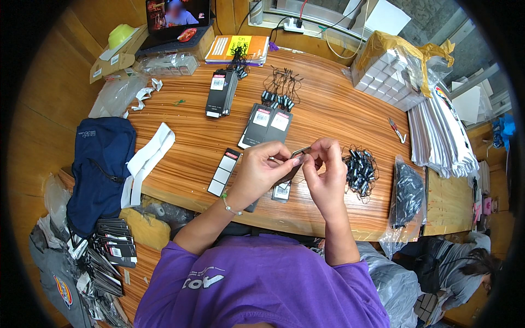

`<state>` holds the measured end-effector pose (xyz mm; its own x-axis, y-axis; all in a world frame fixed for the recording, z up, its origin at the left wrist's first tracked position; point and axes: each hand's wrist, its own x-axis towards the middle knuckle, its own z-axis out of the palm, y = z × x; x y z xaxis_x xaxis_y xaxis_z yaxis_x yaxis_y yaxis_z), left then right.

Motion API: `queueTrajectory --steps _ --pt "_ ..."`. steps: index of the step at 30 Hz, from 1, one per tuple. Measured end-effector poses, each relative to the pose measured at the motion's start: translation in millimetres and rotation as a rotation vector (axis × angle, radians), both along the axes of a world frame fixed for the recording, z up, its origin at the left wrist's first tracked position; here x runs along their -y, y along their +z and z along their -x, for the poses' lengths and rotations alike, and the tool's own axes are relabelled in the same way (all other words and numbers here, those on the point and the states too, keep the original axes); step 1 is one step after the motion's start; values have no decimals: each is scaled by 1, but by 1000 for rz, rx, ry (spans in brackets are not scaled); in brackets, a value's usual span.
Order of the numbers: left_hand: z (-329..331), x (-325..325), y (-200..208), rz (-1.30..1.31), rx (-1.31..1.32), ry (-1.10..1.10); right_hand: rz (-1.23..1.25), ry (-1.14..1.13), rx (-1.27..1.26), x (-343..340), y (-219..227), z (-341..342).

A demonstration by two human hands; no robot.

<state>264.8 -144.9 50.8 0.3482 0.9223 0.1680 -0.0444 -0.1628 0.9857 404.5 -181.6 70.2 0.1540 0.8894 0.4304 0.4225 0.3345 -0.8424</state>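
Above the near middle of the table, a black hang tag (pixel 290 174) is pinched between thumb and fingers of my left hand (pixel 261 167). My right hand (pixel 327 170) is closed at the tag's upper end; anything small between its fingertips is hidden. Beneath my hands lie more black tags (pixel 281 192), partly covered. A black strip with white label squares (pixel 223 173) lies left of my left hand. Right of my right hand is a pile of black tag strings (pixel 361 170). Ahead are two stacks of finished-looking black tags (pixel 264 127) with strings (pixel 281 90) fanned out above them.
Another tag stack (pixel 220 93) stands farther back. At the left lie a navy cloth bag (pixel 101 164) and a white paper strip (pixel 149 161). A box of small white cartons (pixel 385 74), white stacked bags (pixel 442 134) and a black plastic-wrapped bundle (pixel 407 194) line the right. A person (pixel 459 273) bends at lower right.
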Motion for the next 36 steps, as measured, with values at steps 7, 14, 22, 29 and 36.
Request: queueTrajectory --steps 7,14,22,29,36 --pt "1 -1 2 -241 -149 15 111 67 -337 -2 -9 -3" --pt "2 -1 0 -513 -300 35 258 237 -961 -4 -26 -9" --pt "2 -1 -3 -732 -364 108 261 265 -970 1 -32 -9" --pt "8 -4 7 -1090 -465 200 335 244 -629 6 -17 -18" --pt "5 -7 1 -1162 -414 66 311 115 -941 5 -38 -15"
